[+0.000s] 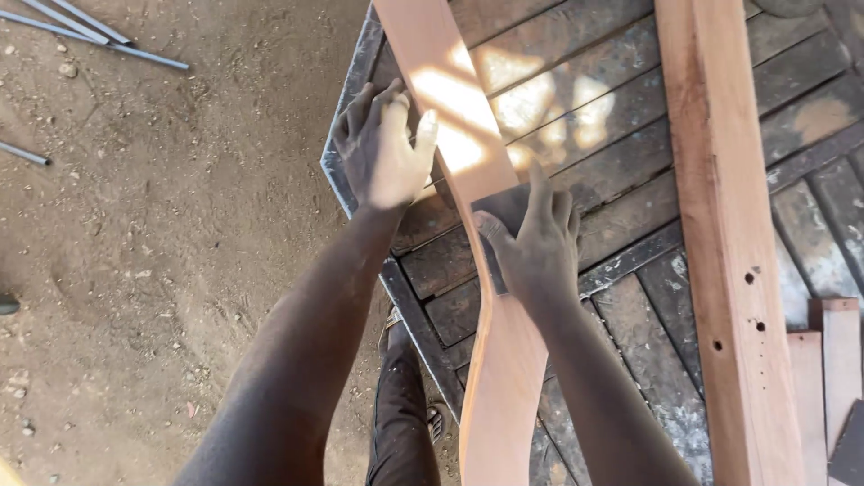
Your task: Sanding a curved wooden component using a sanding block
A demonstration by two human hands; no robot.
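A long curved piece of reddish wood (504,378) lies across a dark slatted wooden bench (630,189), running from the top of the view down to the bottom. My left hand (382,148) rests flat against the curved piece's left edge near the bench corner, fingers together. My right hand (535,243) presses a dark sheet of sandpaper (502,209) onto the face of the curved piece. Sunlight falls in bright patches on the wood above my hands.
A straight reddish plank with several small holes (729,234) lies on the bench to the right. Short wood pieces (832,360) sit at the lower right. Metal rods (99,40) lie on the dirt ground (162,234) at the upper left. My leg and sandal (405,405) show below.
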